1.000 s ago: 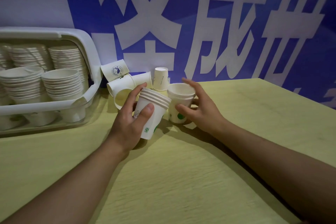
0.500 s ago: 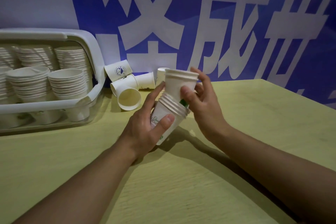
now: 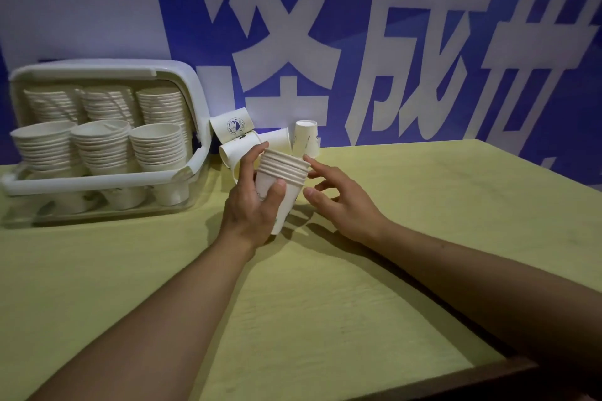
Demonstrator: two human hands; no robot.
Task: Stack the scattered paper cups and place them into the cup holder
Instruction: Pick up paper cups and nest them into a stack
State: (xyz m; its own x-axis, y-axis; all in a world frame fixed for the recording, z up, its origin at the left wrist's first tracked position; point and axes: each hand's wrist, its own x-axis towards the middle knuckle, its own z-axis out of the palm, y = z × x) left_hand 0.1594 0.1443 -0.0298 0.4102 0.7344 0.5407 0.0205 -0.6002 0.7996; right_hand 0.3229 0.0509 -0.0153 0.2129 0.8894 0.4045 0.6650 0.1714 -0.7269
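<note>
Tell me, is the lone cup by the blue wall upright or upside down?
Upside down. The lone cup stands on the table with its flat closed base on top and its wider end down.

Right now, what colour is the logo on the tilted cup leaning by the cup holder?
Dark blue round emblem on a white cup, seen in the head view.

Left hand point(image 3: 252, 205) hides stack point(image 3: 284, 172) base; cup logos unreadable.

Left hand point(image 3: 252, 205), forearm extended forward, its grip closed around a stack of cups point(image 3: 282, 177), thumb in front. Right hand point(image 3: 342, 202) just beside it, fingers spread and relaxed, holding nothing.
</note>
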